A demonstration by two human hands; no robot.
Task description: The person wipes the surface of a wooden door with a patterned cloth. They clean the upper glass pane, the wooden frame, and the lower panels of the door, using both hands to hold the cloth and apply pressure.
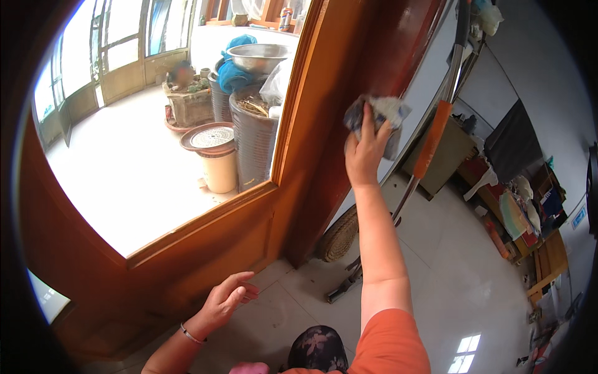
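My right hand (366,152) reaches up and presses a crumpled grey-white cloth (395,112) against the dark red-brown door frame (343,117), its fingers spread over the cloth. Low and to the left, my left hand (229,297) hangs in the air in front of the wooden door (224,238). Its fingers are loosely curled, slightly apart and hold nothing. A bracelet (192,333) circles the left wrist. Through the door's large glazed opening a bright tiled area shows.
A pole with an orange sleeve (433,140) leans right of the frame, beside a woven straw item (340,236). Beyond the glass stand a ribbed dark bin (254,140), a cream bucket (219,170) and a metal basin (259,56). A cluttered shelf (518,205) lines the right wall.
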